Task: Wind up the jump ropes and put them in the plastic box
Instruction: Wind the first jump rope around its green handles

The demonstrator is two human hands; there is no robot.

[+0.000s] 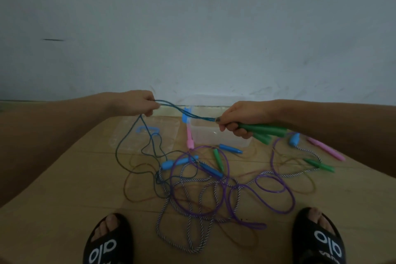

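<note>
So the right hand [240,121] is wrapped around a pair of green plastic jump rope handles [264,132], held together, with their dark teal cord [182,110] running out across to the left hand [139,103], which pinches a couple of strands of it up in the air. From the left hand the rest of that cord drops down in loose loops to the tan tiled floor [64,188]

The clear plastic box [214,135] sits open on the floor by the wall, right behind and below the right hand, and looks like it has nothing in it. Its see-through lid with a blue handle [145,133] lies flat just to the left of it

Everything else is a tangled heap on the floor between the two black slides [107,242]: a purple plastic rope [285,197], a black-and-white twisted rope [205,195], a thin brownish rope [128,186], plus loose blue handles [230,149], green handles [319,165] and pink handles [189,138] scattered around
</note>
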